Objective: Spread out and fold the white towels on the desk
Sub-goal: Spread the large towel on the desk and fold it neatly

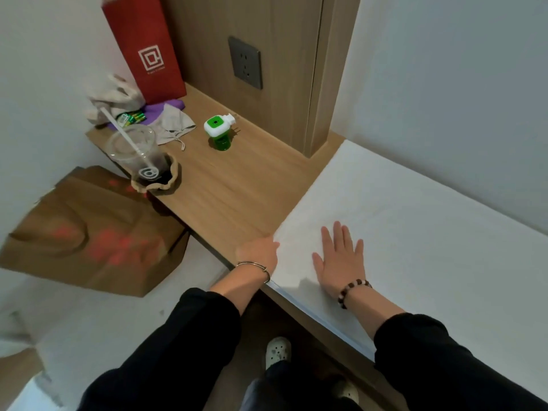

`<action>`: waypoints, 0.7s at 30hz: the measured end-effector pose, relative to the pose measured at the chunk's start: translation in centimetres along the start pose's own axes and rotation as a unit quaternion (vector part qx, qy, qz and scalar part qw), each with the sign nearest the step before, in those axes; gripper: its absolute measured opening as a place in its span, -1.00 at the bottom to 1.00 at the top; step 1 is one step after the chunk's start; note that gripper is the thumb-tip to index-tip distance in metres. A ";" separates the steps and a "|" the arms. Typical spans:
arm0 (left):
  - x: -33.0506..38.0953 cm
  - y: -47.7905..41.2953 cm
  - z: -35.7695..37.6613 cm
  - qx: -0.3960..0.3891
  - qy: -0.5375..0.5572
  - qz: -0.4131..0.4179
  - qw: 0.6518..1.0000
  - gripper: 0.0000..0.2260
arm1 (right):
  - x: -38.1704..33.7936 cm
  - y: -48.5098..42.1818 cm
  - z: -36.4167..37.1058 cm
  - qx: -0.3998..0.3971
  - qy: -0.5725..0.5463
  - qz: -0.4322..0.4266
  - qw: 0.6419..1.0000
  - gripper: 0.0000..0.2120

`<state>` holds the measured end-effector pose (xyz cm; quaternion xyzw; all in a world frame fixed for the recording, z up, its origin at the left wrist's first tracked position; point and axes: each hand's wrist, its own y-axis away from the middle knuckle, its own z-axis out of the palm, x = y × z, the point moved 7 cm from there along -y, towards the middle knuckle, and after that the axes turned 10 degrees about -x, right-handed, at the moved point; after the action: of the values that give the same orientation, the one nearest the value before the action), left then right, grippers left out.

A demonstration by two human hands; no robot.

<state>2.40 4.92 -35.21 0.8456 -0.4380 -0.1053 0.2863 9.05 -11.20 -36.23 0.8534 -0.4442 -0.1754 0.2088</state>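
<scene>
Fingers of right hand straight, spread, pressed flat on white towel. Head view: towel covers right part of desk, far end cut off. Left hand curled at towel's left edge, fingertips hidden; grip cannot be told.

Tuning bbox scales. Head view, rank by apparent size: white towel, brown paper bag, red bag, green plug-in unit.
1. white towel
2. brown paper bag
3. red bag (cropped at top, farther off; true size unsure)
4. green plug-in unit
</scene>
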 end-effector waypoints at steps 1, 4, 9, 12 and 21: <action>0.1 0.3 -0.5 0.031 -0.034 -0.009 0.999 -0.77 | 0.4 0.2 -0.6 0.022 -0.004 -0.013 1.000 -0.43; 3.3 0.3 -2.2 0.152 -0.107 0.046 0.981 -0.46 | 4.6 0.7 -2.7 0.114 -0.037 0.047 0.992 -0.47; 13.0 -1.0 0.5 0.098 -0.132 0.248 0.955 -0.49 | 7.9 -0.3 -0.4 0.052 -0.033 0.112 0.992 -0.45; 12.0 -2.8 1.6 0.073 -0.123 0.228 0.963 -0.47 | 8.9 0.3 0.1 0.061 -0.052 0.074 0.994 -0.46; 19.1 -4.5 -1.2 0.109 -0.129 0.276 0.946 -0.49 | 16.9 -1.8 -5.9 0.180 -0.166 0.162 0.956 -0.53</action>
<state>17.35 -7.91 -35.40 0.6970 -0.6962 -0.0821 0.1511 22.31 -23.20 -34.05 0.7521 -0.6293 -0.1957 0.0009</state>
